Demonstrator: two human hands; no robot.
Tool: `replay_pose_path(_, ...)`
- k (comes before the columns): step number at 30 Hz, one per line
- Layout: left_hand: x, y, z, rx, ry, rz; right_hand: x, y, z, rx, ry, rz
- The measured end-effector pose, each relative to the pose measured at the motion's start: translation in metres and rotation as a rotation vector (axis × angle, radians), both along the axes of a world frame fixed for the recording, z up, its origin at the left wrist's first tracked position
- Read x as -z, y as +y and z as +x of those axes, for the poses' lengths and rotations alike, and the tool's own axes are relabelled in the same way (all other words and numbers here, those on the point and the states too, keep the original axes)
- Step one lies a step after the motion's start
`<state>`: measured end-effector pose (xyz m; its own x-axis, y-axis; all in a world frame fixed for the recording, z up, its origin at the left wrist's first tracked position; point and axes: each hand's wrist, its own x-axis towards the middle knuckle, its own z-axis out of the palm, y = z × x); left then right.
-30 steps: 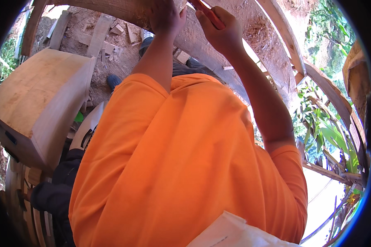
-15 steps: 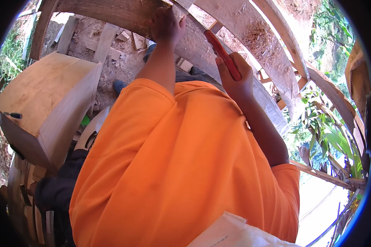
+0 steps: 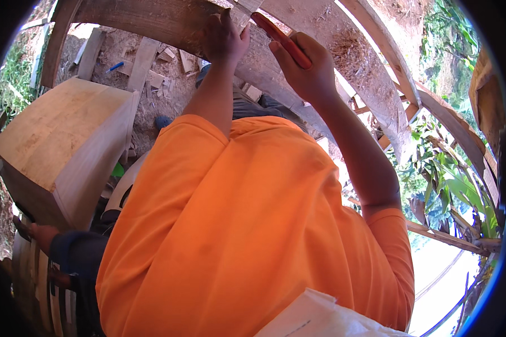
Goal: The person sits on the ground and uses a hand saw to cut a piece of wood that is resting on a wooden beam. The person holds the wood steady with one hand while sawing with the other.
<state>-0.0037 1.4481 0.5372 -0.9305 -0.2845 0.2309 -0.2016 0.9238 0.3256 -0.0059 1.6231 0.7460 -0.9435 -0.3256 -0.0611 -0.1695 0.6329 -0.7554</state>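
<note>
My right hand (image 3: 309,64) is wrapped round a slim red-handled tool (image 3: 281,39). The tool slants up and left, and its far end lies just right of my left hand (image 3: 226,39). That left hand is closed at the edge of a brown wooden board (image 3: 152,19), by a pale strip of wood (image 3: 240,18). Its fingertips are partly in shadow, and what they pinch is too small to make out. Beneath both hands a greyish plank (image 3: 270,84) runs down to the right.
A curved wooden box (image 3: 62,135) stands at left. Beside it another person's hand (image 3: 42,236) in a dark sleeve grips a dark object. Wood offcuts (image 3: 157,78) and a blue pen-like object (image 3: 116,67) lie on the dirt. A sawdust-covered board (image 3: 357,53) curves at right.
My right hand has moved up and left with the red-handled tool, closer to my left hand. The left hand has barely shifted. At left, the other person's hand has come into view beside the box.
</note>
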Motion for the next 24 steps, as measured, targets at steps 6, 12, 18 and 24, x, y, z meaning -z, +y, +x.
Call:
replay_pose_path(6,0.0,0.001,0.001,0.002,-0.014,0.014,0.014,-0.012,-0.01,0.016,-0.035,0.066)
replay_pose_path(12,-0.012,0.003,0.003,-0.01,-0.046,-0.1,0.023,-0.008,-0.004,0.035,-0.057,0.031)
replay_pose_path(18,-0.019,0.009,0.0,-0.031,-0.259,-0.044,0.025,0.008,0.008,0.031,-0.097,0.005)
replay_pose_path(24,-0.021,0.01,-0.002,-0.045,-0.297,-0.039,-0.009,0.054,0.044,0.114,-0.263,0.051)
